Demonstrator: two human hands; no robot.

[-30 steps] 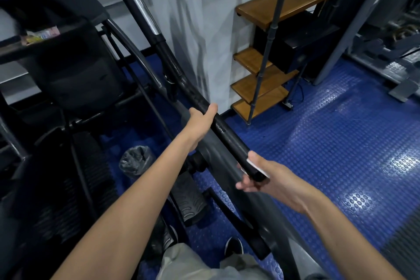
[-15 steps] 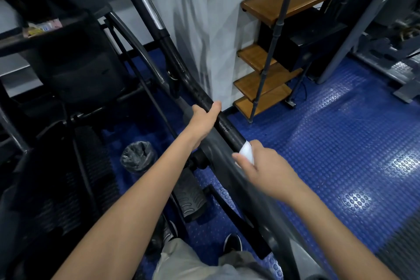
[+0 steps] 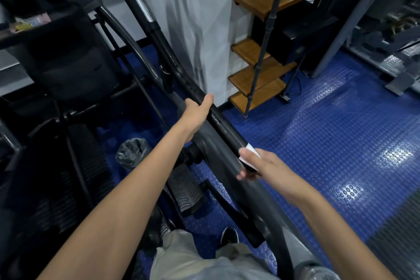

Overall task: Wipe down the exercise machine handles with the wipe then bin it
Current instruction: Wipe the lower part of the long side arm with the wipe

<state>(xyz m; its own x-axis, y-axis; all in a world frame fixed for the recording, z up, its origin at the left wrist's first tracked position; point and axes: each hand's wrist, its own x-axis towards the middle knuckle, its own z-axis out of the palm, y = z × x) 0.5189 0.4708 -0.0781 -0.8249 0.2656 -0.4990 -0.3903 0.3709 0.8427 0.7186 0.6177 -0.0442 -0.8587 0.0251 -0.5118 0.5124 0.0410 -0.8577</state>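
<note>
A long black handle bar (image 3: 223,125) of the exercise machine slants from upper left down to the middle of the head view. My left hand (image 3: 197,113) grips the bar partway up, fingers curled round it. Lower down, at the bar's end, my right hand (image 3: 261,166) holds a white wipe (image 3: 251,150) wrapped against the bar. Only a corner of the wipe shows above my fingers. A small bin (image 3: 131,153) lined with a dark bag stands on the floor left of my left forearm.
The machine's black frame and seat (image 3: 68,61) fill the left side, with a foot pedal (image 3: 187,191) below the bar. A white pillar and wooden shelves (image 3: 259,75) stand behind. Blue studded flooring (image 3: 318,138) spreads to the right, with other grey equipment at the far right.
My right hand slid the wipe up the bar toward my left hand, then back down to the bar's lower end. My left hand kept its grip in place.
</note>
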